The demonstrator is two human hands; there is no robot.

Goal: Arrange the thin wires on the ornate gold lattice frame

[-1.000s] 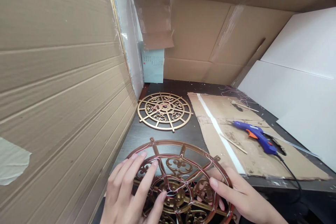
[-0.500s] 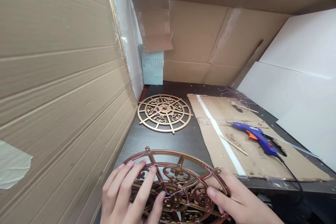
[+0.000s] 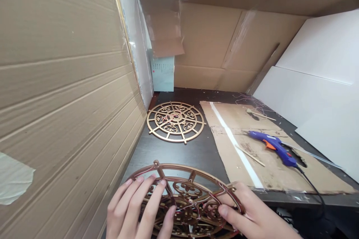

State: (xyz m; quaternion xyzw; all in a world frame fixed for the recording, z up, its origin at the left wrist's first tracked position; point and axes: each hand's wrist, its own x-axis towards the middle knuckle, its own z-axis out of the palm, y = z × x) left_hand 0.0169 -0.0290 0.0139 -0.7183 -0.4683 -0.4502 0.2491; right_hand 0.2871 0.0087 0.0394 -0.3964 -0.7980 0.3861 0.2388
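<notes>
A round brown-gold openwork wheel frame (image 3: 193, 176), with spokes and scrollwork, is tilted up at the table's near edge. Thin red and white wires run along its ring and spokes. My left hand (image 3: 140, 205) lies over its left side, fingers bent across the bars and thumb near the hub. My right hand (image 3: 244, 209) grips the right rim, thumb on the near face and fingers behind. The lower part of the frame runs out of view. A second gold wheel frame (image 3: 181, 140) lies flat farther back, with loose thin wires at its centre.
On a cardboard sheet (image 3: 224, 160) to the right lie a blue glue gun (image 3: 263, 137) with an orange trigger, a thin wooden stick (image 3: 249, 155) and a brush-like tool (image 3: 260, 114). Cardboard walls (image 3: 70, 82) stand left and behind; white boards (image 3: 316, 74) lean at right.
The held wheel frame has dropped slightly and tips a little flatter, both hands moving with it. The second frame and the glue gun stay put.
</notes>
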